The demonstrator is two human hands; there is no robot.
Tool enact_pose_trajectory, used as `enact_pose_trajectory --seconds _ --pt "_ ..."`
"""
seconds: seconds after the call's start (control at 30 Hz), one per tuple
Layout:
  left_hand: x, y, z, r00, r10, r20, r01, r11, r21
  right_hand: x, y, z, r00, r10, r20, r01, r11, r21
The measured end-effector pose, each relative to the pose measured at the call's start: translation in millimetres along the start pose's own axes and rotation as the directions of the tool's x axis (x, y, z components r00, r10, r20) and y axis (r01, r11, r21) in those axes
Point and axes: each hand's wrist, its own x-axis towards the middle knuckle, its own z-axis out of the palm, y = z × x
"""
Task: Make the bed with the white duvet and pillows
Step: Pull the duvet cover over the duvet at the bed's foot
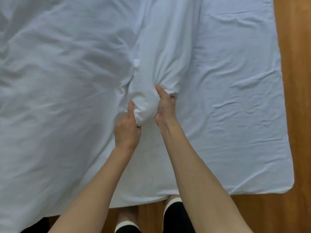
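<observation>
Duvet (pixel 227 98), white and creased, lies spread over the bed and fills most of the head view, its near edge hanging just above the wooden floor (pixel 299 81) at the person's feet. Both hands meet at a raised ridge of bunched fabric (pixel 146 105) near the middle. The left hand (pixel 127 126) pinches the ridge's near end with curled fingers, and the right hand (pixel 165 105) grips its other flank, thumb pointing away. No pillows show.

The step looks like gathering or shifting the filling inside the cover. To do it well, grip cover and filling together rather than loose cloth alone, pull evenly with both hands so the ridge does not twist, then release and smooth outward toward the edges.
</observation>
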Motion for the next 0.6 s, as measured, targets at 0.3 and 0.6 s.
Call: enact_pose_trajectory --seconds 0.3,0.6 --pt "-60 17 -142 0.999 -0.049 0.016 0.049 0.823 -0.565 -118 -40 -37 0.919 -0.393 0.033 0.381 0.863 -0.333" --pt "-102 49 -257 0.976 -0.214 0.033 0.161 0.616 -0.771 -154 -27 -6 0.977 0.159 0.141 -0.134 0.975 -0.176"
